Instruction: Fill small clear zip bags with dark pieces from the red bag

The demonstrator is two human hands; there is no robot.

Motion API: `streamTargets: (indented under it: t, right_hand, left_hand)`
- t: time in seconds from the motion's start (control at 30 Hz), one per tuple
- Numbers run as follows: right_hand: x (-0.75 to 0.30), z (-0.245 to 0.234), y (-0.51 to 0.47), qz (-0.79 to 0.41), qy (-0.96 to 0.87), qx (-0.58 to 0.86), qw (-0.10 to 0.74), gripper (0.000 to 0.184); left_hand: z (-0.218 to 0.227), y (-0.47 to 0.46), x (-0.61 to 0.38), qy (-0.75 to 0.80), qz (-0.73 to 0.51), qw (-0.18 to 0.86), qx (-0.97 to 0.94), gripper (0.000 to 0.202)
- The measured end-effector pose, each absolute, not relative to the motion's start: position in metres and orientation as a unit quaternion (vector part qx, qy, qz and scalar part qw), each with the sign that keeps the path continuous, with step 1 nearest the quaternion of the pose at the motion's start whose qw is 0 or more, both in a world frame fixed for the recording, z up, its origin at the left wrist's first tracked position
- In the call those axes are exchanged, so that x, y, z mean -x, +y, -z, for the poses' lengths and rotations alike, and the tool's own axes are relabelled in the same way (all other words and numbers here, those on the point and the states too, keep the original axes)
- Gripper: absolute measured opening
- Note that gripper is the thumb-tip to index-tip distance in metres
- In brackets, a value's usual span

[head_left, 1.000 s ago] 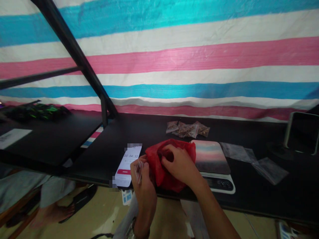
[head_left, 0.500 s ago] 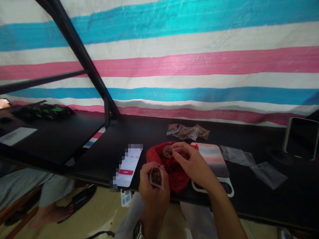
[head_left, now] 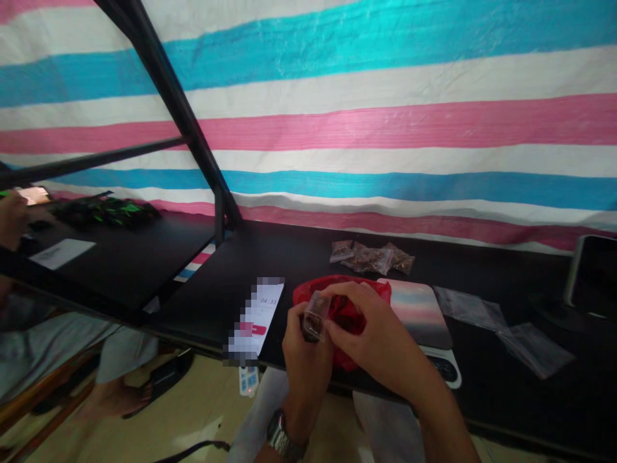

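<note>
My left hand (head_left: 306, 363) is closed around a small clear plastic bag (head_left: 313, 326) with brown bits inside, its mouth facing up. In my right hand (head_left: 376, 337), a small clear plastic cup (head_left: 319, 302) is pinched between thumb and fingers. The cup is tipped at the mouth of the bag, and the two overlap, so I cannot tell exactly where the cup's rim ends. Just behind and below both hands lies an open red plastic bag (head_left: 308, 287) with dark contents, partly hidden by my right hand.
Filled small bags (head_left: 369, 258) lie at the back of the black table (head_left: 284, 247). Right of the red bag is a kitchen scale (head_left: 419, 312), then flat clear bags (head_left: 470, 308) and a device on a stand (head_left: 592, 276). A phone (head_left: 258, 321) lies left. Another person's hand (head_left: 12, 218) shows far left.
My right hand has brought the cup from over the red bag left and down to the clear bag and tipped it. The view has shifted slightly.
</note>
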State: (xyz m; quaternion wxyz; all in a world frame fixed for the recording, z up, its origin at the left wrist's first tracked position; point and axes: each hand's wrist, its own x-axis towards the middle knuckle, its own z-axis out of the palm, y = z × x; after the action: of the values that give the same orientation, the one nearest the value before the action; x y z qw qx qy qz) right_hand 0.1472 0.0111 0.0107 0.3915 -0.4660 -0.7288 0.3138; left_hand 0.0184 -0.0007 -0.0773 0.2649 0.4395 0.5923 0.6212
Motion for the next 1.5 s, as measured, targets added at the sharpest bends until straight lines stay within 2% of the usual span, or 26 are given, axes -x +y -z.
streamTargets:
  t: [0.2, 0.37, 0.5, 0.57, 0.7, 0.77, 0.87, 1.03, 1.17, 1.27, 1.33, 1.43, 1.5]
  right_hand:
    - [-0.144, -0.012, 0.009, -0.271, -0.755, 0.456, 0.386, 0.047]
    - [-0.141, -0.01, 0.012, -0.249, -0.752, 0.459, 0.403, 0.044]
    - [-0.147, -0.002, 0.021, -0.223, -0.716, 0.513, 0.418, 0.041]
    - [-0.152, 0.004, 0.026, -0.222, -0.709, 0.547, 0.385, 0.036]
    - [-0.155, 0.017, 0.032, -0.213, -0.731, 0.596, 0.255, 0.024]
    - [-0.15, 0.023, 0.034, -0.202, -0.736, 0.613, 0.203, 0.023]
    - [-0.137, 0.028, 0.038, -0.177, -0.738, 0.629, 0.169, 0.025]
    - [-0.118, 0.033, 0.049, -0.129, -0.73, 0.649, 0.172, 0.027]
    - [-0.117, 0.038, 0.053, -0.13, -0.718, 0.645, 0.225, 0.028]
    - [-0.126, 0.035, 0.049, -0.173, -0.702, 0.616, 0.312, 0.027]
    - [-0.135, 0.027, 0.042, -0.266, -0.705, 0.552, 0.357, 0.024]
    - [-0.145, 0.01, 0.025, -0.421, -0.716, 0.436, 0.345, 0.019]
    - [-0.148, 0.0, 0.013, -0.461, -0.707, 0.423, 0.33, 0.025]
  left_hand:
    - [0.074, -0.001, -0.015, 0.587, -0.63, 0.289, -0.417, 0.033]
    - [0.073, 0.0, -0.016, 0.587, -0.641, 0.27, -0.415, 0.027]
    - [0.072, 0.003, -0.018, 0.584, -0.658, 0.234, -0.414, 0.025]
    - [0.071, 0.003, -0.016, 0.583, -0.669, 0.208, -0.412, 0.023]
    - [0.068, 0.001, -0.01, 0.565, -0.701, 0.123, -0.418, 0.018]
    - [0.067, -0.003, -0.008, 0.556, -0.707, 0.089, -0.428, 0.016]
    - [0.067, -0.012, -0.01, 0.543, -0.706, 0.083, -0.447, 0.013]
    - [0.074, -0.02, -0.021, 0.517, -0.675, 0.104, -0.515, 0.009]
    - [0.077, -0.012, -0.025, 0.542, -0.651, 0.156, -0.508, 0.009]
    - [0.077, -0.004, -0.023, 0.556, -0.654, 0.175, -0.482, 0.012]
    - [0.078, -0.002, -0.021, 0.554, -0.66, 0.183, -0.473, 0.015]
    - [0.083, -0.002, -0.019, 0.539, -0.672, 0.198, -0.468, 0.021]
    - [0.088, -0.002, -0.02, 0.522, -0.685, 0.202, -0.466, 0.025]
